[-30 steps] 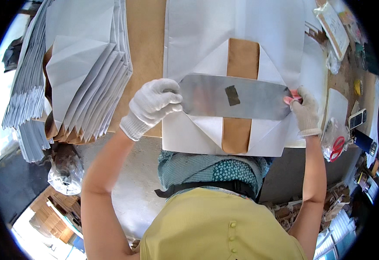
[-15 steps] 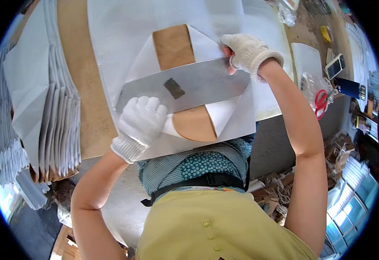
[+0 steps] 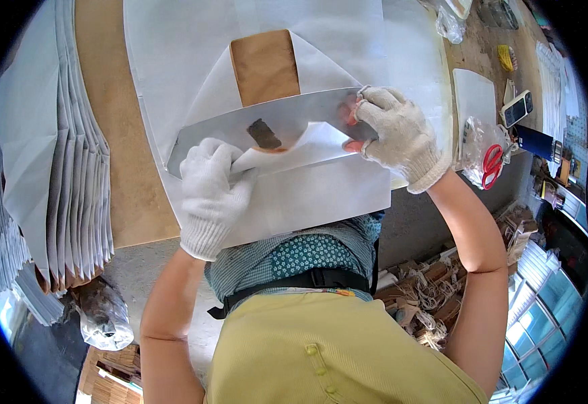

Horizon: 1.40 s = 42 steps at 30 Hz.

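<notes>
A white paper bag (image 3: 321, 185) with a brown inner layer lies partly folded on the table. Across it rests a thin grey metal plate (image 3: 216, 131) with a dark patch (image 3: 264, 134). The bag's near flap (image 3: 294, 151) is turned up over the plate's near edge, curving in the middle. My left hand (image 3: 213, 195), in a white knit glove, is closed on the flap's left part beside the plate. My right hand (image 3: 401, 135), its glove leaving some fingertips bare, grips the flap's right corner by the plate's right end. The far fold shows a brown panel (image 3: 265, 67).
A stack of folded white paper bags (image 3: 79, 168) stands at left on the brown tabletop (image 3: 136, 161). At right lie red scissors (image 3: 492, 165) by clear plastic, a phone (image 3: 517, 108), a dark blue item (image 3: 537, 143) and a yellow roll (image 3: 506, 58). Wood scraps (image 3: 428, 296) lie below.
The near flap, which lay flat with its brown side showing, has been lifted over the plate. My right hand moved nearer to me, from the plate's far edge to the flap's corner.
</notes>
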Motion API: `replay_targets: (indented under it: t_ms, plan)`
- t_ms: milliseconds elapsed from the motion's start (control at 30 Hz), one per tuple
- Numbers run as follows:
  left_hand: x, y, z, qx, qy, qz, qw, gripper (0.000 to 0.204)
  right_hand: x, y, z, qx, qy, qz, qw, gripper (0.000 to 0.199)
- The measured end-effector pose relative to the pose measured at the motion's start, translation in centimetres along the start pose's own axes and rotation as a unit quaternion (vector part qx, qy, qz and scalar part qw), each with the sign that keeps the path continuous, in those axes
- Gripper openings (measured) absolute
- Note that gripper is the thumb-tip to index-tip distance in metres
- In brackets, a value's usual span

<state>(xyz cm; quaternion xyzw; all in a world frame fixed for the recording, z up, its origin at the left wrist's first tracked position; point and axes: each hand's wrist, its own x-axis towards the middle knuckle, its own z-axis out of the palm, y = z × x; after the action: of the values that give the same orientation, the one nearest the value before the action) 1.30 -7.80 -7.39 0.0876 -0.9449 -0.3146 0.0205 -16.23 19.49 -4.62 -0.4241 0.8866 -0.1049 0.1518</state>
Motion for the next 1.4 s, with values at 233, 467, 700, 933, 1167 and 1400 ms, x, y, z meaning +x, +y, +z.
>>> replay_targets:
  t_ms: [233, 467, 700, 933, 1167, 1400]
  plan:
    - [5.0, 1.2, -2.0, 0.069, 0.098, -0.074, 0.990, 0.067, 2.5, -0.8, -0.1, -0.073, 0.024, 0.050, 0.996, 0.083]
    - [7.7, -2.3, -0.7, -0.106, -0.018, -0.139, 0.984, 0.053, 3.7, -0.3, -0.1, -0.107, -0.013, 0.136, 0.985, 0.118]
    - [5.9, 0.1, -0.2, -0.077, 0.025, -0.080, 0.994, 0.032, 0.5, 0.2, 2.3, -0.023, 0.079, 0.082, 0.993, 0.073]
    - [4.0, 1.4, -0.1, -0.080, -0.067, 0.057, 0.993, 0.017, -0.4, 0.2, 3.1, -0.036, 0.118, -0.017, 0.992, 0.051]
    - [3.7, -0.1, -0.4, 0.003, -0.007, 0.088, 0.996, 0.032, 5.3, -5.6, 4.5, 0.042, 0.200, -0.106, 0.973, 0.039]
    - [4.4, 1.9, 3.0, 0.174, 0.140, 0.121, 0.967, 0.043, 6.6, -7.1, 5.6, 0.059, 0.272, -0.016, 0.960, 0.038]
